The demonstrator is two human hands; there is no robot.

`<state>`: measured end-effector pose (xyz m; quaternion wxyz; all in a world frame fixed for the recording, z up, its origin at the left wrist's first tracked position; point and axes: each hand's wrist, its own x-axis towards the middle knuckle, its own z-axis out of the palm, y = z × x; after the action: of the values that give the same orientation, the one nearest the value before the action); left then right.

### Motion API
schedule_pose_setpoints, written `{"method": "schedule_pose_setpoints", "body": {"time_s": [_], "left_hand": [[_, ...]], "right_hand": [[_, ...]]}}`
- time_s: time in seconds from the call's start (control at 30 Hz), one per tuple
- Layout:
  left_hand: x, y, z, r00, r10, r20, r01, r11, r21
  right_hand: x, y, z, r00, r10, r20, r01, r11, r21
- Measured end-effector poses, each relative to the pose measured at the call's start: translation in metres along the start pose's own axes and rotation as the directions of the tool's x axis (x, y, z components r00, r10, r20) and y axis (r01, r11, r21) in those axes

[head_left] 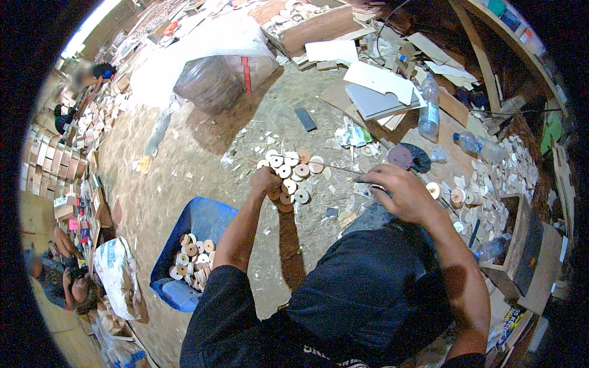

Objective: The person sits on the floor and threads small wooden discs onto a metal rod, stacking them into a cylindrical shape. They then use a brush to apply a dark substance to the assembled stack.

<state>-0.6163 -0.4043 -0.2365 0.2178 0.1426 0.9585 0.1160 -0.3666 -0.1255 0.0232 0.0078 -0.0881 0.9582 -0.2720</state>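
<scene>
Small round wooden discs (288, 171), each with a centre hole, lie in a loose cluster on the dusty ground in front of me. My left hand (265, 180) is closed at the cluster's left edge, against some brownish discs; its fingertips are partly hidden, so what it grips is unclear. To the right, my right hand (399, 191) pinches one end of a thin rod (334, 167), which stretches leftward above the discs. Beside my left forearm stands a blue plastic bin (162, 270) holding more of these discs.
A large filled sack (211, 83) sits ahead. Boards (380, 92) and plastic bottles (429, 113) lie at the right, near scattered discs (485, 202) and a wooden box (515, 245). At the left are a white sack (116, 276), wood blocks and other people (64, 282).
</scene>
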Motion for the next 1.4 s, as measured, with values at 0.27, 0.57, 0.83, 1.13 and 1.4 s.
{"method": "schedule_pose_setpoints", "body": {"time_s": [0.27,0.57,0.83,1.13,1.4], "left_hand": [[0.010,0.006,0.012,0.985,-0.131,-0.115,0.117,0.985,-0.123],[0.029,-0.005,0.028,0.991,-0.093,-0.092,0.086,0.993,-0.078],[0.025,0.001,0.019,0.991,-0.111,-0.077,0.111,0.994,-0.007],[0.036,-0.017,0.024,0.998,-0.039,-0.052,0.037,0.999,-0.037],[-0.019,-0.027,-0.027,0.991,0.039,0.130,0.121,0.169,-0.978]], "right_hand": [[-0.002,-0.001,-0.001,0.999,0.036,0.022,-0.036,0.999,-0.005],[0.001,-0.001,0.000,0.999,0.019,0.026,-0.019,1.000,0.013],[-0.003,-0.001,-0.005,1.000,0.019,0.020,-0.019,1.000,0.007],[-0.005,0.000,-0.002,0.990,-0.032,-0.138,0.026,0.999,-0.046],[0.002,0.007,0.005,0.932,0.201,-0.301,-0.156,0.973,0.168]]}}
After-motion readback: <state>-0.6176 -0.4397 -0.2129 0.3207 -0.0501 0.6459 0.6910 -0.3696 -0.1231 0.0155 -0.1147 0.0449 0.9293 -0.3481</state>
